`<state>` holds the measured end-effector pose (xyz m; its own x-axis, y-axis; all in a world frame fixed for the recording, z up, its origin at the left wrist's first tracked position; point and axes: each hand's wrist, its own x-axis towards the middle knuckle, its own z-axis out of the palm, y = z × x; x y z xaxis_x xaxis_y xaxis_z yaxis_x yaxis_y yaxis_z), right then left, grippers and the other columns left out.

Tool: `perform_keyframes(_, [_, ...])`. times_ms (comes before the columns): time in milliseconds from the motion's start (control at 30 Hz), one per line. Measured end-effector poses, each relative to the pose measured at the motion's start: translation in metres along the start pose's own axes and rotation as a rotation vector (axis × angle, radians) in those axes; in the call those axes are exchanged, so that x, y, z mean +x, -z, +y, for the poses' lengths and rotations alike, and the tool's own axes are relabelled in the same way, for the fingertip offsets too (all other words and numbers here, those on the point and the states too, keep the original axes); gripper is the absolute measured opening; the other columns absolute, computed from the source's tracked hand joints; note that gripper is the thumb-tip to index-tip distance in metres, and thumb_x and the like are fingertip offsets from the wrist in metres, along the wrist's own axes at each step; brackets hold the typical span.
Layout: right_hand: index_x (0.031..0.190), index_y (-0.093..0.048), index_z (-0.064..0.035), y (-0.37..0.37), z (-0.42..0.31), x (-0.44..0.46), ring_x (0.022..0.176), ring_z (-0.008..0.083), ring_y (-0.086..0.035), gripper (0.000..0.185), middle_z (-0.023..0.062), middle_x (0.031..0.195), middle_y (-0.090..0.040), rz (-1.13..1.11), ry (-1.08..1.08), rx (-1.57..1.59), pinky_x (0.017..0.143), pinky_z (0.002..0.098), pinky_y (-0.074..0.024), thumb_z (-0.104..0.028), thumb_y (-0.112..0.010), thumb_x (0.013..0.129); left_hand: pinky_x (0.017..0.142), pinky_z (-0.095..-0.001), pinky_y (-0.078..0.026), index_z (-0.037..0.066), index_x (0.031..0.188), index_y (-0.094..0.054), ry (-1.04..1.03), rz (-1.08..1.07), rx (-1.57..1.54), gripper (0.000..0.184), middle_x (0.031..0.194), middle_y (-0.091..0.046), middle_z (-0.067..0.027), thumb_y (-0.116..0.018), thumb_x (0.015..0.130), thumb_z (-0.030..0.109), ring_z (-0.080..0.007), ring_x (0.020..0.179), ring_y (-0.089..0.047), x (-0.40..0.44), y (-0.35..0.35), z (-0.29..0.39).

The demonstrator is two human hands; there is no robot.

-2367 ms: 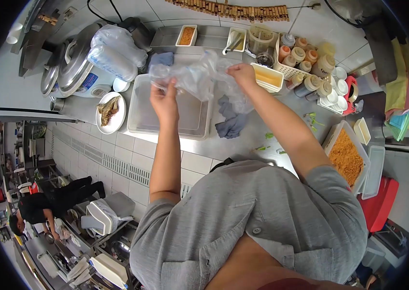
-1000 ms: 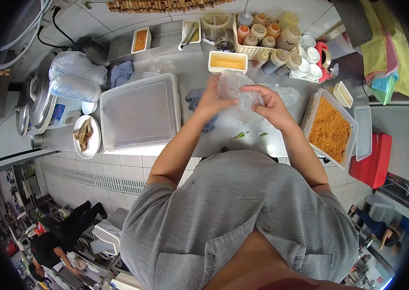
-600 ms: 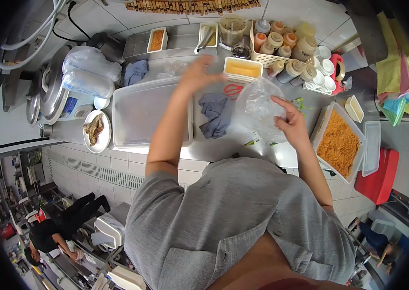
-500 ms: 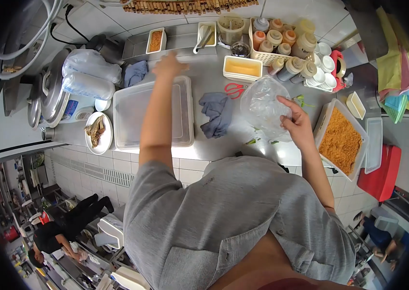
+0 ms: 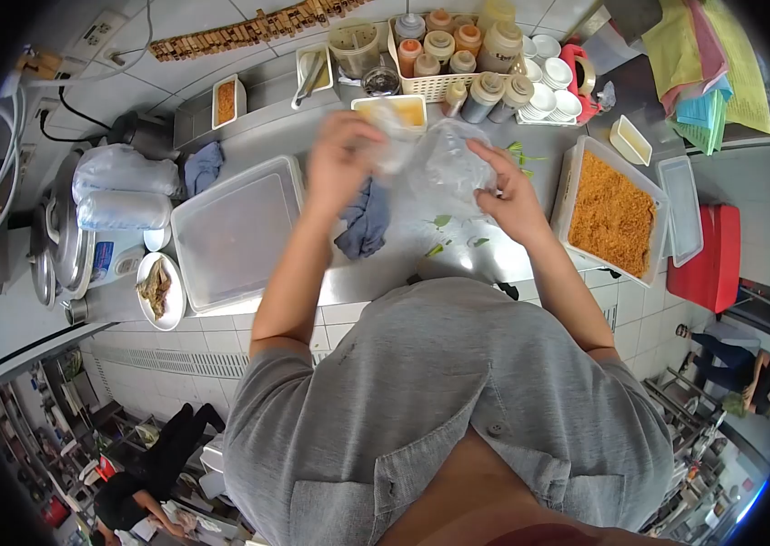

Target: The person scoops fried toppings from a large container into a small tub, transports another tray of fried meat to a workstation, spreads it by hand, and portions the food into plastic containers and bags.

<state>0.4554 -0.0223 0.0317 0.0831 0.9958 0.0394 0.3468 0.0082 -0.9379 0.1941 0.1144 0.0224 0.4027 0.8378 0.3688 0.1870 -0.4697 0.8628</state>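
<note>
We see a heather-grey, short-sleeved cloth shirt (image 5: pixel 412 346), and we take its small, round, dark-grey button (image 5: pixel 496 429) as our landmark. Left of the button, a stitched grey cloth placket (image 5: pixel 426 455) runs along an open V-shaped neckline. Further left of the button lies a squarish, seamed grey panel like a chest pocket (image 5: pixel 335 510); we find its twin (image 5: pixel 596 499) to the right. Loose grey sleeves (image 5: pixel 626 387) sit outermost from the button, ending near the elbows. Past them we note the left hand (image 5: pixel 341 164) and the right hand (image 5: pixel 508 191), both bare.
</note>
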Motion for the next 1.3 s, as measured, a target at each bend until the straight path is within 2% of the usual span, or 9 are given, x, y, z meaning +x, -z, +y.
perform_keyframes(233, [0.153,-0.042,-0.0064,-0.01,-0.025,0.0,0.103,0.0081,-0.059,0.077,0.01,0.158,-0.033,-0.237,-0.082,0.503,0.075,0.0234,-0.0516,0.015,-0.053,0.08,0.104,-0.0438,-0.043,0.005,0.108,-0.067,-0.069,-0.321,-0.075,0.033,0.116,-0.059,-0.0131,-0.076,0.076,0.009,-0.032,0.108,-0.06,-0.066,-0.098,0.032])
perform_keyframes(400, [0.151,-0.046,-0.0132,-0.01,-0.043,-0.004,0.099,0.0094,-0.06,0.072,0.0091,0.156,-0.034,-0.358,-0.037,0.423,0.074,0.0246,-0.0524,0.01,-0.061,0.085,0.111,-0.0518,-0.033,-0.004,0.104,-0.066,-0.03,-0.635,0.674,0.027,0.107,-0.067,-0.0185,-0.06,0.079,0.005,-0.034,0.107,-0.063,-0.063,-0.063,0.037])
perform_keyframes(767, [0.137,-0.056,-0.0111,0.04,0.027,-0.047,0.101,0.0166,-0.062,0.051,0.0098,0.143,-0.049,-0.06,-0.101,0.227,0.087,0.0281,-0.0497,-0.002,-0.067,0.089,0.088,-0.0532,-0.044,0.005,0.095,-0.069,0.307,0.245,1.416,0.018,0.093,-0.068,-0.0179,-0.059,0.079,0.005,-0.0336,0.095,-0.066,-0.013,0.172,0.02])
perform_keyframes(833, [0.141,-0.053,-0.0048,0.049,0.03,-0.055,0.102,0.0137,-0.061,0.054,0.006,0.123,-0.061,0.013,-0.188,0.227,0.086,0.0276,-0.0484,0.004,-0.06,0.087,0.092,-0.0581,-0.042,0.006,0.1,-0.07,0.273,0.378,1.469,0.02,0.101,-0.071,-0.0175,-0.059,0.083,0.008,-0.031,0.101,-0.067,-0.003,0.191,-0.007])
perform_keyframes(933, [0.14,-0.053,-0.0045,0.06,0.029,-0.065,0.099,0.0126,-0.061,0.054,0.0059,0.112,-0.064,0.063,-0.245,0.216,0.086,0.0268,-0.0476,0.002,-0.058,0.087,0.097,-0.0644,-0.039,0.008,0.111,-0.069,0.749,0.077,1.449,0.03,0.122,-0.068,-0.0156,-0.068,0.086,0.023,-0.0312,0.118,-0.062,0.004,0.218,-0.08])
perform_keyframes(1000, [0.14,-0.053,-0.0046,0.066,0.032,-0.066,0.099,0.0121,-0.061,0.054,0.006,0.111,-0.064,0.115,-0.251,0.218,0.086,0.0265,-0.0474,0.001,-0.058,0.087,0.098,-0.068,-0.036,0.009,0.115,-0.067,0.765,0.154,1.581,0.038,0.131,-0.064,-0.014,-0.072,0.084,0.03,-0.0334,0.125,-0.057,0.009,0.193,-0.075])
perform_keyframes(1067, [0.141,-0.053,-0.004,0.071,0.042,-0.077,0.1,0.0127,-0.061,0.051,0.0059,0.113,-0.063,0.16,-0.274,0.165,0.087,0.0274,-0.0488,-0.001,-0.057,0.089,0.104,-0.0668,-0.035,0.014,0.132,-0.06,0.632,0.258,1.565,0.068,0.145,-0.054,-0.0133,-0.083,0.074,0.042,-0.0411,0.137,-0.043,0.02,0.142,-0.023])
perform_keyframes(1133, [0.138,-0.054,-0.0029,0.071,0.05,-0.083,0.098,0.0136,-0.061,0.05,0.0083,0.115,-0.064,0.226,-0.307,0.227,0.085,0.0276,-0.0493,-0.001,-0.059,0.089,0.108,-0.0589,-0.038,0.014,0.137,-0.055,0.26,0.158,1.292,0.071,0.141,-0.056,-0.0126,-0.082,0.075,0.037,-0.0357,0.137,-0.045,0.035,0.081,0.014])
perform_keyframes(1300, [0.138,-0.054,-0.0008,0.08,0.05,-0.093,0.099,0.0151,-0.062,0.05,0.0106,0.117,-0.064,0.301,-0.306,0.303,0.084,0.0273,-0.0511,-0.001,-0.058,0.088,0.105,-0.0497,-0.043,0.013,0.135,-0.055,0.064,-0.359,1.165,0.073,0.14,-0.056,-0.0053,-0.086,0.07,0.027,-0.0243,0.132,-0.05,0.065,-0.028,-0.02])
